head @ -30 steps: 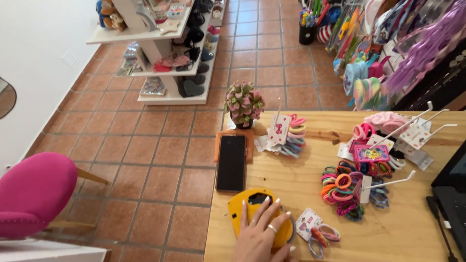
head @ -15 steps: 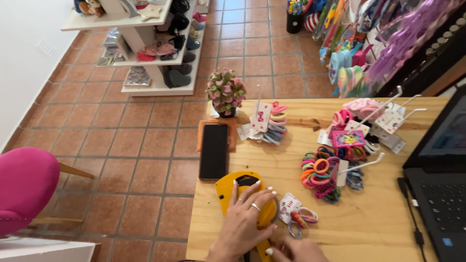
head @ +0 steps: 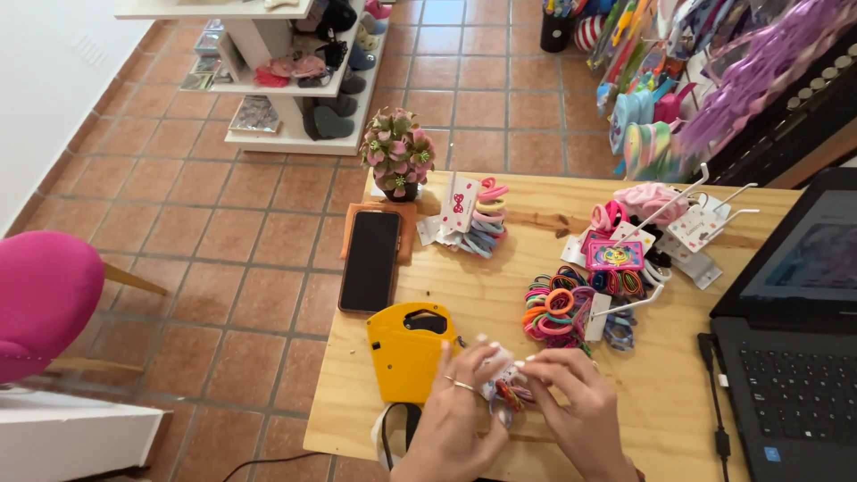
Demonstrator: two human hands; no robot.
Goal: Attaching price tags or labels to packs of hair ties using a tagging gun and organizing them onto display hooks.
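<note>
My left hand (head: 457,412) and my right hand (head: 571,397) meet near the front edge of the wooden table (head: 661,393), both pinching a small pack of colourful hair ties on a white card (head: 503,386). A ring shows on my left hand. Just left of the hands lies a yellow price-label gun (head: 406,348), touching my left hand's side. A black phone (head: 370,260) lies face up beyond it on an orange pad.
Piles of coloured hair ties (head: 562,308) and carded packs (head: 473,214) cover the table's middle. A small potted succulent (head: 397,153) stands at the back edge. An open black laptop (head: 790,330) is at right. A pink chair (head: 40,299) and a shelf unit (head: 268,71) stand on the tiled floor.
My left hand has come off the yellow label gun. My right hand has come into view, and both now hold the hair-tie pack. The view has shifted right, showing more laptop.
</note>
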